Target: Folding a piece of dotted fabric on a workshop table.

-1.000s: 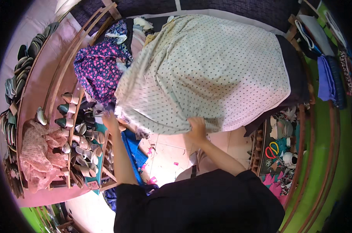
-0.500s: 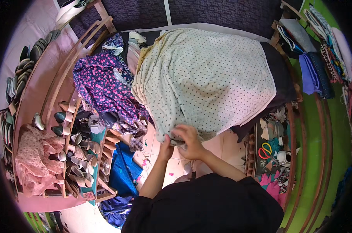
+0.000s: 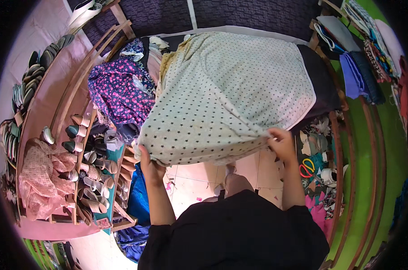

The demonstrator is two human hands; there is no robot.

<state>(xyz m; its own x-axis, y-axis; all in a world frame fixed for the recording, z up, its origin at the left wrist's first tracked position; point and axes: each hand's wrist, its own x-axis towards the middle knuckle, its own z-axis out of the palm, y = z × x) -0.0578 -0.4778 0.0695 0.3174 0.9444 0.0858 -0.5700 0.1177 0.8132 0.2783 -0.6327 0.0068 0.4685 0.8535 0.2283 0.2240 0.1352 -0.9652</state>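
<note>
A pale fabric sheet (image 3: 199, 121) with small dark stars spreads over the dark-topped surface before me. Its near edge is pulled taut between my hands. My left hand (image 3: 152, 168) grips the near left corner, thumb on top and the fingers mostly hidden underneath. At the near right, my right hand (image 3: 280, 143) pinches the edge, where a fold runs back up across the sheet. A mustard-yellow cloth (image 3: 166, 67) shows along the sheet's far left side. To the left of it lies a navy cloth with pink flowers (image 3: 118, 92).
At left, a wooden rack holds several shoes (image 3: 96, 186) and a pink lace cloth (image 3: 46, 184). Scissors with red and yellow handles (image 3: 307, 168) lie among scraps at right. Folded blue fabric (image 3: 352, 74) hangs at far right. Blue cloth (image 3: 138, 202) lies near my left forearm.
My hands, close together before, have moved apart, left hand leftward and right hand rightward and farther away. The bunched near edge of the starred sheet is now stretched out between them.
</note>
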